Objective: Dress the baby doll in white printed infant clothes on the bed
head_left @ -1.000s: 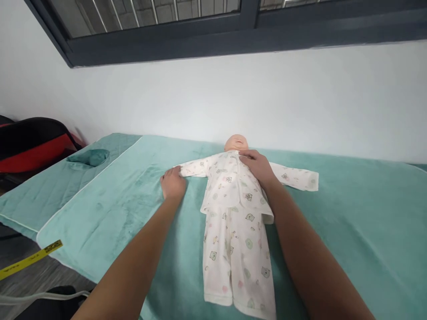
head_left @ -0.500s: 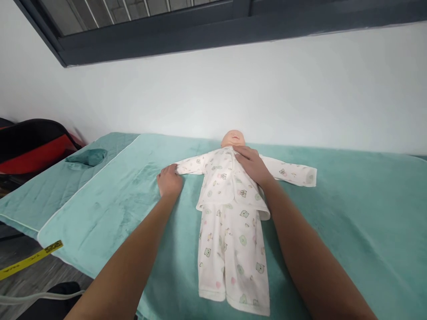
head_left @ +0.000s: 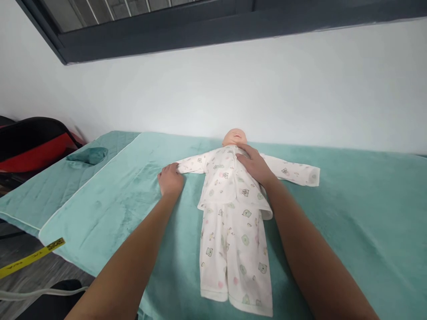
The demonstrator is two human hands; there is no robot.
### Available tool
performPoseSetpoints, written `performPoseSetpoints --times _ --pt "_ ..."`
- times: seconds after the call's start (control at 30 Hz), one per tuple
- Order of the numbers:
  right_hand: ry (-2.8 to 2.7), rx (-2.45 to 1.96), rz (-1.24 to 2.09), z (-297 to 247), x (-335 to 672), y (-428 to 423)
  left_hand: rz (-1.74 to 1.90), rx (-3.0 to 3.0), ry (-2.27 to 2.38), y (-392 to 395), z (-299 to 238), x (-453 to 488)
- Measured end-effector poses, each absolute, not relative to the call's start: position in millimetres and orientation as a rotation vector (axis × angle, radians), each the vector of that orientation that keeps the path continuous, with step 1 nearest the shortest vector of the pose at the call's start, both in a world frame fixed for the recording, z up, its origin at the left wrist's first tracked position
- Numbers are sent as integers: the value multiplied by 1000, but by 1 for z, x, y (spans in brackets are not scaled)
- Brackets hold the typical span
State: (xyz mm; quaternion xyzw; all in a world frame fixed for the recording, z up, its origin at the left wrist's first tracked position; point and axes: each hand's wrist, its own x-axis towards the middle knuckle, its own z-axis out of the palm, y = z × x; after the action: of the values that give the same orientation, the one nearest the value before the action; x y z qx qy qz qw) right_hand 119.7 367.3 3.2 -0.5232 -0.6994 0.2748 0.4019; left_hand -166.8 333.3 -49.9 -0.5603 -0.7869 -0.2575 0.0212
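Observation:
A baby doll [head_left: 235, 137] lies on its back, head toward the wall, on a bed covered with a green sheet [head_left: 353, 213]. It wears a white printed pajama top [head_left: 218, 180] and matching pajama pants [head_left: 235, 253]. Both sleeves stretch out sideways. My left hand [head_left: 170, 179] is at the cuff of the left-side sleeve, its fingers curled round the sleeve's end. Flat across the upper chest rests my right hand [head_left: 254, 164], fingers extended just below the doll's chin. The right-side sleeve [head_left: 296, 172] lies loose on the sheet.
A white wall [head_left: 213, 93] with a dark window frame [head_left: 150, 35] rises behind the bed. At the left, the bed has a face hole [head_left: 87, 156], with a black and red object [head_left: 36, 149] beyond. A yellow strip [head_left: 31, 258] and a pale tube [head_left: 43, 292] lie lower left.
The view has shifted slightly. Both hands stay in nearly the same places on the sleeve end and the chest; the doll and clothes look unchanged.

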Motion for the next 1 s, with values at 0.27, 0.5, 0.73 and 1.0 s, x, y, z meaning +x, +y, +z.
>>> performPoseSetpoints --times 0.27,0.5,0.73,1.0 --pt "-1717 -1333 598 -9 121 388 -782 -1727 -2438 334 -51 -168" --pt "-1689 -1320 585 -9 122 403 -754 -1722 -2444 335 -50 -167" --pt "-1651 -1318 719 -2 123 412 -732 -1709 -2453 336 -49 -166" --pt "-1560 -1185 704 -4 119 411 -718 -1704 -2449 336 -50 -166"
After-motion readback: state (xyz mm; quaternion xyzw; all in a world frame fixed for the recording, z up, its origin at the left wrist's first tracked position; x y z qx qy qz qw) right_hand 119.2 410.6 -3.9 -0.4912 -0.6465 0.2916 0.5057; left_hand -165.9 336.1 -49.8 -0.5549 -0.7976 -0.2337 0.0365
